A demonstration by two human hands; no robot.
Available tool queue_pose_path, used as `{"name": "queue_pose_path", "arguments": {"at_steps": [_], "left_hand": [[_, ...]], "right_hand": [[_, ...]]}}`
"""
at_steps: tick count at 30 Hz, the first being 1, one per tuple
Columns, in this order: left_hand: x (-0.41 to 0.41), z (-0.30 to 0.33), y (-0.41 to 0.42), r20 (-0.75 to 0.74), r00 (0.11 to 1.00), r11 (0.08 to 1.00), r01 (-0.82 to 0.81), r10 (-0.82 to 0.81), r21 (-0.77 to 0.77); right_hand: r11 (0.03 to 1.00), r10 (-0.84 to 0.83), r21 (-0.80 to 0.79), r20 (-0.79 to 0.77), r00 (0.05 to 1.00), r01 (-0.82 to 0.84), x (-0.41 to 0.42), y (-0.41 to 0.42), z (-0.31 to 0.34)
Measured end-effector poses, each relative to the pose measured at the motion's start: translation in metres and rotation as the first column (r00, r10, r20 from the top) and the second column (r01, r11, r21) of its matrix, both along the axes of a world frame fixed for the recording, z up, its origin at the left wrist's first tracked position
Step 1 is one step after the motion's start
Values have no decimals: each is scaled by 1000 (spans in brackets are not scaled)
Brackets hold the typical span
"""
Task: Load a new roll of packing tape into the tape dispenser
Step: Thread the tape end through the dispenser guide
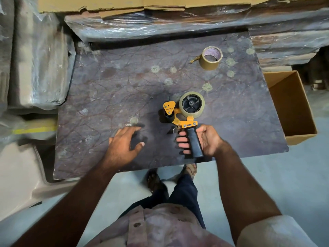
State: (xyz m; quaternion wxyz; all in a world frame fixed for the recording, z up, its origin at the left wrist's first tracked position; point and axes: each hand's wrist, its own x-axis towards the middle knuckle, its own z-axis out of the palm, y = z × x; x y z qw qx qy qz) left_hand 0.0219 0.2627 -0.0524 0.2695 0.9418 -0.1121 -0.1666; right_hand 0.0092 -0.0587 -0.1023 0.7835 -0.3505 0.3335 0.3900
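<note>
Where the dark marbled tabletop (110,90) fills the middle of the frame, items are as follows. Tape dispenser (183,114): yellow metal frame, black handle, lower centre-right of the frame, near the tabletop's front edge. Clear tape roll (192,104): mounted on the dispenser's black hub, at the upper end of the tool. Right hand (201,139): fingers and thumb wrapped around the black handle, gripping it. Left hand (124,145): lower centre-left, fingers spread and relaxed, holding nothing; whether it touches the surface cannot be told. Brown tape roll (211,57): lying flat in the upper right of the tabletop, well apart from the dispenser, a loose end trailing to its left. Open cardboard box (292,107): at the right edge, beside the tabletop. Plastic-wrapped stacks (160,27): along the top and left.
</note>
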Motion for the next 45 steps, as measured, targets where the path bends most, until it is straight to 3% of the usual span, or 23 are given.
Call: {"name": "queue_pose_path", "arguments": {"at_steps": [8,14,18,23,27,34,42,45], "left_hand": [[13,24,4,65,995,994,-63,69,-88],[47,62,-15,300,950,964,-1,84,-267],[69,109,-43,438,888,934,30,138,-356],[73,170,-79,501,853,914,78,145,-398],[77,198,-98,563,823,940,131,74,-316],[98,238,-141,528,848,996,80,-55,-25],[102,252,-186,538,785,924,107,-306,368],[101,255,-201,508,795,903,111,-332,416]], "right_hand": [[984,-177,44,37,984,175,2,41,34],[965,-198,-107,312,929,241,-1,60,112],[911,-113,-287,519,847,297,-3,67,161],[827,-42,-427,602,798,365,-1,74,196],[776,-37,-469,633,773,421,3,75,213],[793,-44,-456,620,784,405,5,60,225],[835,-102,-393,578,810,386,-3,36,230],[855,-103,-367,573,813,367,-7,23,232]]}}
